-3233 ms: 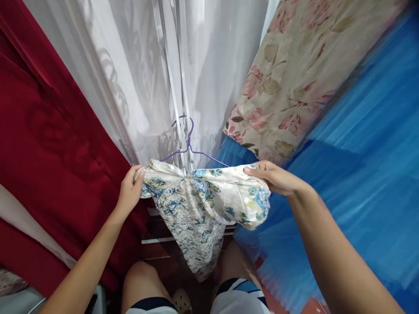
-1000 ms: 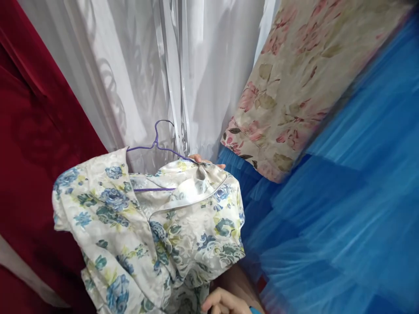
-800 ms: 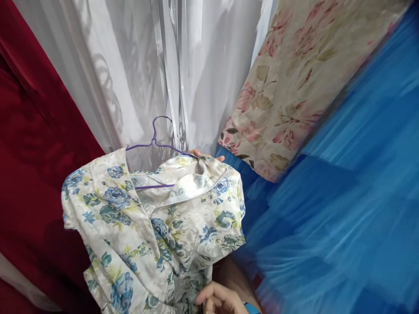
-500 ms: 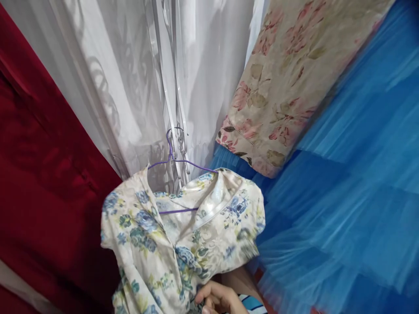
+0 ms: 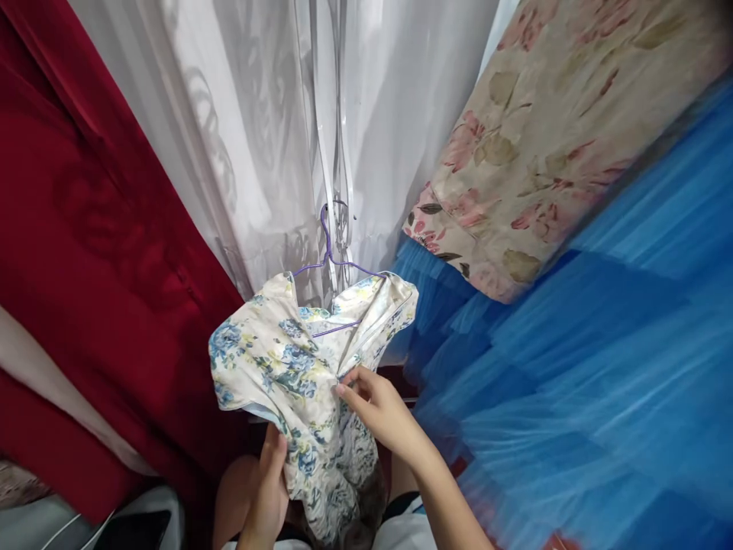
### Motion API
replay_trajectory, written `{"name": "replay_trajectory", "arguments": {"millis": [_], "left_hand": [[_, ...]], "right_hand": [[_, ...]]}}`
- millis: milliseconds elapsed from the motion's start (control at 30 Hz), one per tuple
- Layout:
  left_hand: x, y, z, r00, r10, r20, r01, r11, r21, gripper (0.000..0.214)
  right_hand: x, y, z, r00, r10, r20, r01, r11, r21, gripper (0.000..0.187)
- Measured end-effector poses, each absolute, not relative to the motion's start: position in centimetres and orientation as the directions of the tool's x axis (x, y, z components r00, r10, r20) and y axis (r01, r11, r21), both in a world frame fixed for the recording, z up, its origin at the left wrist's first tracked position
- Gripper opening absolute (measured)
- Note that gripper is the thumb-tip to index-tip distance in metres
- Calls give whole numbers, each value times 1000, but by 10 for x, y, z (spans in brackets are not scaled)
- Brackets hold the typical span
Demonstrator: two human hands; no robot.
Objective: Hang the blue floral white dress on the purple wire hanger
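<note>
A white dress with blue and yellow flowers [image 5: 303, 359] hangs in front of me on a purple wire hanger [image 5: 327, 244]. The hanger's hook is up among narrow white straps [image 5: 329, 168]. My right hand [image 5: 378, 405] pinches the dress front at the bottom of the V-shaped neckline, thumb and fingertips together. Lower on the left, my left hand [image 5: 268, 477] grips the side of the dress below the sleeve, thumb in front and fingers hidden behind the cloth. The lower part of the dress falls between my legs, darker and partly hidden.
Sheer white fabric [image 5: 252, 137] hangs behind the hanger. Dark red cloth [image 5: 114, 198] is on the left. Beige floral fabric [image 5: 515, 191] and layered blue tulle [image 5: 573, 397] hang on the right. A grey object with a dark panel [image 5: 137, 527] sits at the lower left.
My left hand has come into view on the dress's side. My right hand now pinches higher, at the neckline. The view has shifted, and more of the dress and my legs show.
</note>
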State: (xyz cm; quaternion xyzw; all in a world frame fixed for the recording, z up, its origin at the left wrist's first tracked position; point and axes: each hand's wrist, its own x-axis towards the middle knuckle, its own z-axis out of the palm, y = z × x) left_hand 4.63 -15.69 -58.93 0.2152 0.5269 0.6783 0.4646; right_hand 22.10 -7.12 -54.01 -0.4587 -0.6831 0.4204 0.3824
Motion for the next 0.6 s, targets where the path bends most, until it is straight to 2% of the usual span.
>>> {"name": "replay_trajectory", "arguments": {"millis": [67,167,200,267,300,333,367,400,467,500,600], "left_hand": [[45,-158,-597,-485,862,-146,-306,-11,952,49],[40,-151,-610,-552,833,-27,-140,-61,988,51],[37,-148,-613,-633,774,29,-99,-119,988,50],[34,-142,-617,-815,545,199,38,-294,955,50],[34,-139,-617,-857,420,298,139,-370,919,50],[37,-136,-616,-849,347,399,243,-414,877,48],[42,-134,-614,-789,364,495,329,-431,840,46],[49,-131,-611,-683,455,571,392,-431,813,41],[66,-124,-604,-447,646,619,463,-425,778,27],[75,-120,-601,-371,694,617,477,-428,768,20],[94,-113,-592,-357,685,635,455,-465,759,5]], "right_hand": [[209,-61,-539,-313,935,167,332,273,-903,23],[202,-58,-544,-295,935,195,252,273,-928,25],[203,-59,-546,-300,939,170,202,236,-950,25],[208,-64,-548,-322,943,85,89,119,-989,27],[211,-68,-548,-342,939,40,40,57,-998,27],[213,-72,-546,-360,933,3,2,4,-1000,27],[215,-75,-544,-375,927,-22,-24,-33,-999,27],[215,-79,-542,-388,921,-36,-41,-56,-998,27],[212,-85,-536,-408,912,-41,-63,-73,-995,27],[209,-87,-533,-413,910,-36,-76,-74,-994,28],[203,-88,-523,-387,922,-11,-147,-74,-986,31]]}}
